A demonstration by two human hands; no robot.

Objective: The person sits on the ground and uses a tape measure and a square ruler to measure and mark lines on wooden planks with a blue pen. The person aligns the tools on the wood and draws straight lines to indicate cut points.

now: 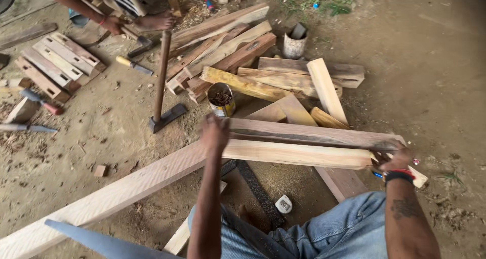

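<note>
Left hand (214, 132) gripped near end of pale wooden plank (298, 154); right hand (396, 159) clamped far end at 3 o'clock. Darker plank (314, 134) lay touching it at 12 o'clock, both resting across long beam (116, 193) on dirt floor (76, 137). Tin of nails (220, 99) just beyond; tape measure (283, 204) at 6 o'clock. No cut or nailing visible: work judged early, 2 planks merely aligned.

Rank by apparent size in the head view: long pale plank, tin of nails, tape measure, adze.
1. long pale plank, largest by far
2. adze
3. tin of nails
4. tape measure, smallest, though nearer the camera
</note>
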